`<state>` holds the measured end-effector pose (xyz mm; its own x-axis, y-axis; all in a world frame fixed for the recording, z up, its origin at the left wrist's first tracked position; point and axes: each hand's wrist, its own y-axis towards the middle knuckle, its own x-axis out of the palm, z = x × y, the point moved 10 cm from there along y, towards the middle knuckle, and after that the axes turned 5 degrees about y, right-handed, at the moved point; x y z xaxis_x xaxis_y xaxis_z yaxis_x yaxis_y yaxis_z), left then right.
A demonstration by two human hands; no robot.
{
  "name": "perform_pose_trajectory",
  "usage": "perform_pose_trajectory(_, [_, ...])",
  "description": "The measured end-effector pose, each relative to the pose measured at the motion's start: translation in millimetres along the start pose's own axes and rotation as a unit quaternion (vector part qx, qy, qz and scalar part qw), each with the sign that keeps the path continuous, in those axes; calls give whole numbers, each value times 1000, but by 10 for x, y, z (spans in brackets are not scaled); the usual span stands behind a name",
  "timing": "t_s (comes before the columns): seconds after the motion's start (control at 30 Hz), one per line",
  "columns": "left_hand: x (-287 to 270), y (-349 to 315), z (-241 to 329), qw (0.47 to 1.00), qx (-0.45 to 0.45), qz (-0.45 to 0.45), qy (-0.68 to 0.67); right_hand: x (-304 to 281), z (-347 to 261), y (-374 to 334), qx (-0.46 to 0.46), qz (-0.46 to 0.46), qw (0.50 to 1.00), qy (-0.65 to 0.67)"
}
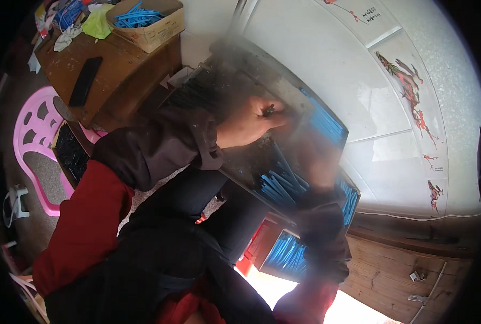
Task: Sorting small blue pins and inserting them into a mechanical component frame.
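Note:
My left hand (248, 123) is over the middle of a dark worktable (246, 162), its fingers curled in. A small dark piece (269, 110) shows at its fingertips, too small to name. My right hand (321, 162) is smeared by motion, so its fingers cannot be made out. Close by it on the left lies a loose bunch of slim blue sticks (282, 183). More blue sticks (326, 123) lie together along the table's far edge, and others (349, 201) sit to the right of my right wrist. Dark sticks (194, 93) are at the table's left end, partly hazy.
A box of blue sticks (286, 252) stands below the table's near right side. On the left are a pink plastic chair (32, 127), a box of black sticks (70, 154) and a wooden cabinet (119, 70) bearing a cardboard box (157, 36). White tiled wall (327, 59) borders the far side.

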<state>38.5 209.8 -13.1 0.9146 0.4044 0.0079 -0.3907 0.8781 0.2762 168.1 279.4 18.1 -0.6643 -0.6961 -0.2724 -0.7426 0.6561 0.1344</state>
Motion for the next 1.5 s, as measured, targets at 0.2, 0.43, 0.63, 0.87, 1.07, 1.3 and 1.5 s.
perform_pose_trajectory(0.2, [62,-15,-68,999,-16,-43,26,37,-286,55,-195,-55,956,-212])
perform_pose_trajectory(0.43, [150,-17,-52,990,-19,-47,-133,-112,14,-101,-186,-69,937,-286])
perform_pose_trajectory(0.63, [102,-40,-7,991,-21,-46,-120,61,102,-346,-204,-175,901,-340])
perform_pose_trajectory(0.87, [69,-53,-69,994,-13,-33,-107,-90,-381,-162,-126,-37,959,-251])
perform_pose_trajectory(1.07, [27,-33,-130,996,-55,-23,-72,-8,-9,-54,-78,-20,996,-45])
perform_pose_trajectory(1.3, [-20,30,-92,998,-6,-8,-65,1,-238,81,-127,-59,959,-248])
perform_pose_trajectory(1.5, [-45,-144,248,983,-2,-85,-162,-244,-215,-151,-100,-77,950,-286])
